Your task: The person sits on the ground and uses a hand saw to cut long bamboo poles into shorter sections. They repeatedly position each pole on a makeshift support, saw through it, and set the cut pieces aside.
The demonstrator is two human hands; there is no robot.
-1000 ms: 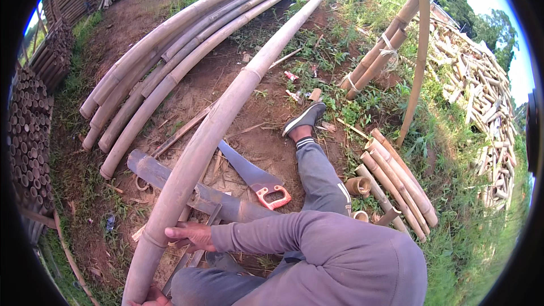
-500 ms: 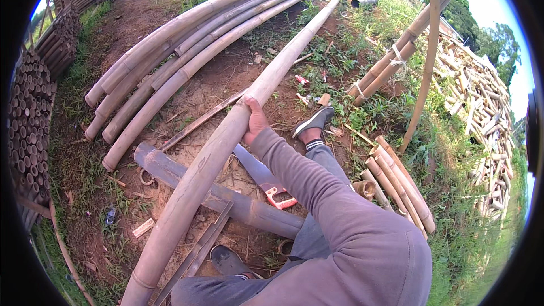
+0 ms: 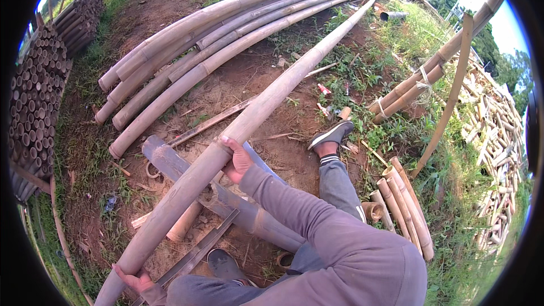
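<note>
Left hand [image 3: 133, 279] has come into view between seven and eight o'clock, curled on the pole [image 3: 164, 221]; right hand [image 3: 238, 161] grips it near centre. The pole, slanting toward one o'clock, seems better steadied.

I had my right arm [image 3: 309, 215] stretched far and left, elbow slightly bent, the right hand [image 3: 237, 160] curled in a grip. My left hand [image 3: 133, 279] was closed lower down, near and left, its fingers partly hidden.
</note>
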